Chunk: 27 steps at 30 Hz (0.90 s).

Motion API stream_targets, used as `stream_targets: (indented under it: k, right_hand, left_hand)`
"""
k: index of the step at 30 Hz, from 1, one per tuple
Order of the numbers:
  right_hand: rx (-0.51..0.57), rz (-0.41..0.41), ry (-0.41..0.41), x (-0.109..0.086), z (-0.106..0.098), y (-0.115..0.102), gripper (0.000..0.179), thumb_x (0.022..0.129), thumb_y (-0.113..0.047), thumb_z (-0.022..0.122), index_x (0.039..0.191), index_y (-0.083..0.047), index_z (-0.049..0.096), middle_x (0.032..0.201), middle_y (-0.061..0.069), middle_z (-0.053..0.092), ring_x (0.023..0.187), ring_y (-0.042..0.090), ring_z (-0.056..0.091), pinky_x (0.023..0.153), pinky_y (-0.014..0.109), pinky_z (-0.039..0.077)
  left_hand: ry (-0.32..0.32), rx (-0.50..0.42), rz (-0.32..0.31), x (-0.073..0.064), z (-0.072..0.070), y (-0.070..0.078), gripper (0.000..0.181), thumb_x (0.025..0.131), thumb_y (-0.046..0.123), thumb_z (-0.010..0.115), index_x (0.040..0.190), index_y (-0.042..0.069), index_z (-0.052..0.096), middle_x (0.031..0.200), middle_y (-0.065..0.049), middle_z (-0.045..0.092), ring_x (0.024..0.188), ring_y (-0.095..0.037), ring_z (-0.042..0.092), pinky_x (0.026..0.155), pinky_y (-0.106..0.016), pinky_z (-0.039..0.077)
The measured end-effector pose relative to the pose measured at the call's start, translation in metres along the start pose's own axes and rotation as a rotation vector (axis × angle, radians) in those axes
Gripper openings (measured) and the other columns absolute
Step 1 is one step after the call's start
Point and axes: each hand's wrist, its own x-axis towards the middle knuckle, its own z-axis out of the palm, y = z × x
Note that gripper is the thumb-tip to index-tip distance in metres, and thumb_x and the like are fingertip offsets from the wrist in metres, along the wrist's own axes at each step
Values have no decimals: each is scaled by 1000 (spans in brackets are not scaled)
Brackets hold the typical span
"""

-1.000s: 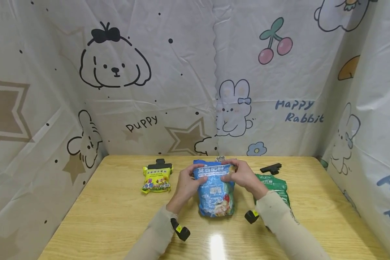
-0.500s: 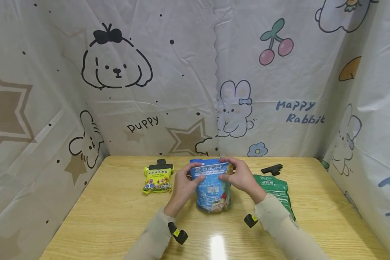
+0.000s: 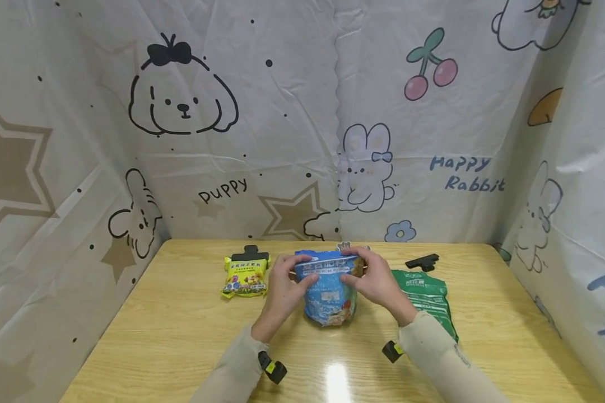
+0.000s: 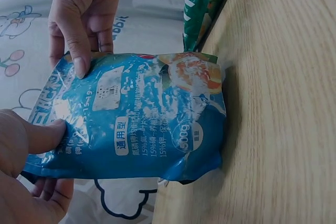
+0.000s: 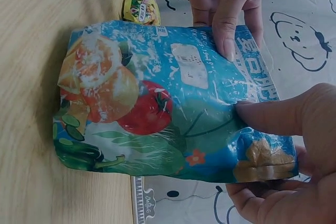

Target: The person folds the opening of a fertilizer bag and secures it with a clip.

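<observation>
my left hand pinches the blue compound-fertilizer bag at ten o'clock, my right hand at two; with the green bag at its three, even pressure should keep it level.

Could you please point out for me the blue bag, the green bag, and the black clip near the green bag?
Blue bag [image 3: 330, 295]: head view, pale label on its front.
Green bag [image 3: 428, 294]: head view, middle of its visible front.
Black clip [image 3: 422, 262]: head view, middle of its long bar.
</observation>
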Motion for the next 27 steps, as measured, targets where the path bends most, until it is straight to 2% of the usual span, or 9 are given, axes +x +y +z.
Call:
stream_targets:
  k: [8,15,20,23,27]
  right_hand:
    - [-28,-50,15,-9,1,3,45,87,-11,80,129,-16,64,132,8,62,117,27,61,95,48,55]
    - [-48,-131,16,-12,-4,4,33,91,-16,75,123,-16,67,125,8,63,102,22,60,89,45,58]
    - [-73,-155,22,-14,-5,3,26,95,-19,71,120,-14,68,124,8,65,96,18,60,85,43,58]
    - [-111,-152,21,-15,-6,2,22,95,-21,71,117,-14,70,121,6,68,95,18,61,86,46,56]
    - [-185,-170,17,-17,-8,-1,13,95,-22,72,107,-18,74,109,1,73,96,17,62,86,45,52]
  left_hand:
    - [-20,-12,-5,-6,-2,4,29,86,14,82,113,14,72,119,-11,51,95,-19,59,78,-33,57]
    - [-35,-3,45,-7,-3,5,24,86,13,82,108,11,71,122,-13,53,102,-21,59,79,-36,58]
    - [-28,76,92,-10,-2,5,22,86,15,81,105,12,72,113,-8,68,105,-23,62,89,-42,52]
    - [-10,146,132,-11,-2,8,20,85,17,82,102,12,73,107,-6,74,106,-25,62,95,-45,42]
    - [-9,257,212,-12,-2,12,18,85,22,82,99,14,73,101,-4,76,100,-25,63,93,-44,32]
